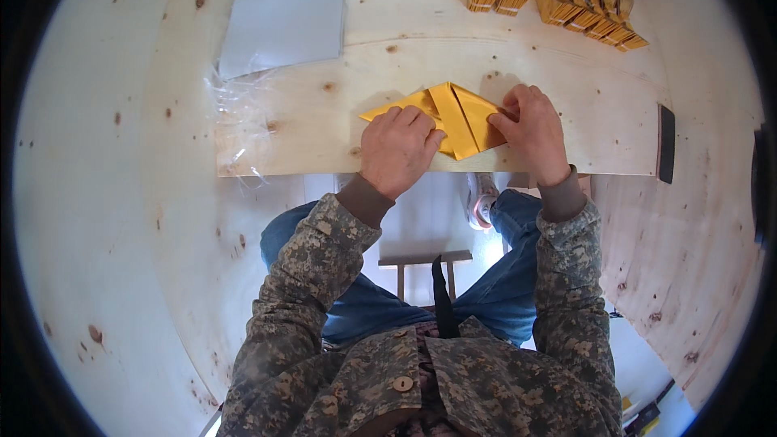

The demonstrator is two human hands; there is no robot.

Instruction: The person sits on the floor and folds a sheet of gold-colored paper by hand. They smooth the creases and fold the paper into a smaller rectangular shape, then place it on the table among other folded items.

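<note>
A sheet of shiny golden-yellow paper (458, 120), folded into a pointed shape with a band across its middle, lies near the table's front edge. My left hand (396, 148) is closed over its left part, fingers curled and the thumb at the band. At the paper's right corner, my right hand (534, 131) pinches the edge between thumb and fingers. Part of the left side is hidden under my left fingers.
Bound bundles of folded yellow paper (579, 8) stand at the back right. White sheets (283, 20) lie at the back left, with crumpled clear plastic film (239, 101) nearer me. A dark strip (665, 144) sits at the table's right end.
</note>
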